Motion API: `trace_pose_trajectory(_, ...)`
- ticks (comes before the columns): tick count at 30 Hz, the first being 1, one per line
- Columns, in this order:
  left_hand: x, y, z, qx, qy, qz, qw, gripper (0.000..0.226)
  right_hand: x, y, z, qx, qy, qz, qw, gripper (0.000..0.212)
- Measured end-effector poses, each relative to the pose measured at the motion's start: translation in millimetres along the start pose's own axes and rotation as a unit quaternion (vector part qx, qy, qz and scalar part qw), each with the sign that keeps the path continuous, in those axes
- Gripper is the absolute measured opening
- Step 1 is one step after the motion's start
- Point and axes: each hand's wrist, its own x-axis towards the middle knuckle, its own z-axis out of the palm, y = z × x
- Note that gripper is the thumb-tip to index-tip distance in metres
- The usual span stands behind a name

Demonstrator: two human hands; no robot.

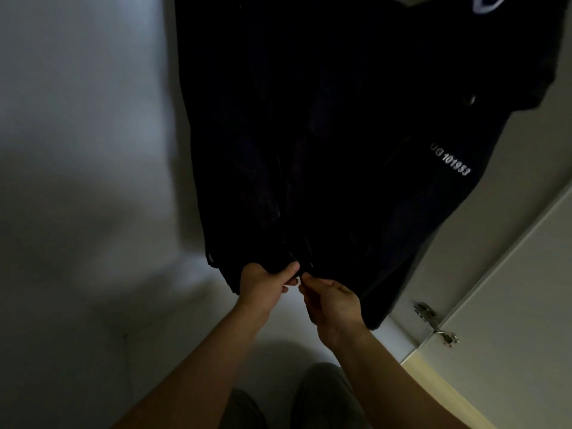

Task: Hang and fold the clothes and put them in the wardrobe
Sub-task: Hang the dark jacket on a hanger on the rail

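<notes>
Hem end of a dark navy fabric jacket with white lettering on one side is where everything's happening, so the geometry is worth laying out. The jacket is hung inside the pale wardrobe, off what looks like a white hanger at the top right. Its long axis runs straight up and away from the hands, with the collar end far and high and the hem near and low.

The hem's left part is gripped by the left hand, thumb laid over the cloth and fingers curled beneath. Something small at the hem edge just right of that is pinched by the right hand. A zip end is guessed, but it's too dark to be sure. The two hands are nearly touching, and the front opening seems to climb up the cloth from between them.

Neither hand can really be called nearer, since both sit at the same low point. If a zip is being joined, the next pull would have to be taken upward along that long axis while the hem is held down. A snag looks likely if the two edges aren't lined up.

The opened cream wardrobe door with its metal hinge is seen to the right, well apart from the hands.
</notes>
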Motion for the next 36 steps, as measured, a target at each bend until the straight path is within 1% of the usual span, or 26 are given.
trace_pose_trajectory(2, 0, 1, 0, -0.004, 0.003, 0.000, 1.000, 0.012, -1, -1, -1, 0.016, 0.007, 0.009, 1.000, 0.009)
trace_pose_trajectory(4, 1, -1, 1, -0.020, 0.000, -0.017, 1.000, 0.013, -1, -1, -1, 0.026, 0.006, 0.015, 1.000, 0.005)
trace_pose_trajectory(8, 2, -9, 1, -0.013, 0.004, -0.053, 0.999, 0.015, 2, 1, -2, 0.041, 0.002, 0.038, 0.998, 0.009)
trace_pose_trajectory(10, 3, -10, 1, -0.017, 0.003, -0.054, 0.998, 0.013, 7, 4, -2, 0.030, 0.005, 0.049, 0.998, 0.013)
trace_pose_trajectory(13, 5, -11, 0, 0.017, 0.013, -0.047, 0.999, 0.013, 16, 12, -1, 0.026, 0.019, 0.071, 0.997, 0.012)
trace_pose_trajectory(14, 5, -13, -1, 0.018, 0.007, -0.058, 0.998, 0.011, 19, 15, -2, 0.029, 0.022, 0.083, 0.996, 0.011)
trace_pose_trajectory(16, 6, -16, -5, -0.016, 0.007, -0.102, 0.995, 0.011, 24, 19, -7, 0.028, 0.034, 0.105, 0.993, 0.009)
trace_pose_trajectory(17, 8, -19, -10, -0.043, 0.025, -0.130, 0.990, 0.011, 27, 20, -12, 0.025, 0.044, 0.110, 0.993, 0.010)
trace_pose_trajectory(19, 17, -24, -25, -0.096, 0.076, -0.175, 0.977, 0.006, 36, 19, -27, -0.002, 0.060, 0.110, 0.992, 0.026)
trace_pose_trajectory(20, 23, -27, -34, -0.114, 0.099, -0.194, 0.969, 0.007, 39, 18, -33, -0.034, 0.064, 0.113, 0.991, 0.032)
trace_pose_trajectory(22, 33, -35, -52, -0.124, 0.128, -0.218, 0.959, 0.007, 44, 16, -42, -0.114, 0.057, 0.137, 0.982, 0.032)
trace_pose_trajectory(24, 42, -46, -62, -0.088, 0.136, -0.228, 0.960, 0.008, 49, 20, -45, -0.206, 0.014, 0.183, 0.961, 0.029)
trace_pose_trajectory(25, 45, -52, -64, -0.058, 0.136, -0.228, 0.963, 0.008, 50, 22, -45, -0.259, -0.029, 0.206, 0.943, 0.028)
trace_pose_trajectory(26, 49, -59, -66, -0.023, 0.137, -0.225, 0.964, 0.009, 52, 26, -44, -0.320, -0.081, 0.226, 0.916, 0.026)
trace_pose_trajectory(27, 53, -64, -67, 0.010, 0.139, -0.219, 0.966, 0.011, 54, 29, -45, -0.395, -0.134, 0.235, 0.878, 0.022)
trace_pose_trajectory(28, 56, -69, -68, 0.045, 0.142, -0.212, 0.966, 0.014, 57, 35, -48, -0.470, -0.180, 0.233, 0.832, 0.019)
trace_pose_trajectory(29, 60, -74, -69, 0.086, 0.146, -0.204, 0.964, 0.015, 62, 39, -51, -0.534, -0.215, 0.226, 0.786, 0.022)
trace_pose_trajectory(30, 62, -77, -70, 0.145, 0.152, -0.194, 0.958, 0.014, 68, 44, -56, -0.576, -0.231, 0.223, 0.752, 0.030)
trace_pose_trajectory(31, 64, -80, -72, 0.216, 0.161, -0.182, 0.946, 0.013, 76, 47, -60, -0.595, -0.225, 0.231, 0.736, 0.039)
trace_pose_trajectory(32, 63, -81, -72, 0.281, 0.169, -0.164, 0.930, 0.015, 86, 50, -63, -0.598, -0.206, 0.237, 0.738, 0.047)
trace_pose_trajectory(33, 61, -82, -71, 0.335, 0.169, -0.139, 0.917, 0.019, 96, 53, -65, -0.593, -0.177, 0.232, 0.751, 0.053)
trace_pose_trajectory(34, 58, -80, -69, 0.371, 0.159, -0.105, 0.909, 0.021, 107, 56, -66, -0.590, -0.140, 0.211, 0.767, 0.057)
trace_pose_trajectory(35, 55, -77, -67, 0.395, 0.144, -0.059, 0.905, 0.021, 118, 60, -67, -0.598, -0.101, 0.184, 0.774, 0.058)
trace_pose_trajectory(36, 51, -72, -63, 0.405, 0.129, -0.003, 0.905, 0.025, 127, 65, -64, -0.611, -0.070, 0.162, 0.772, 0.063)
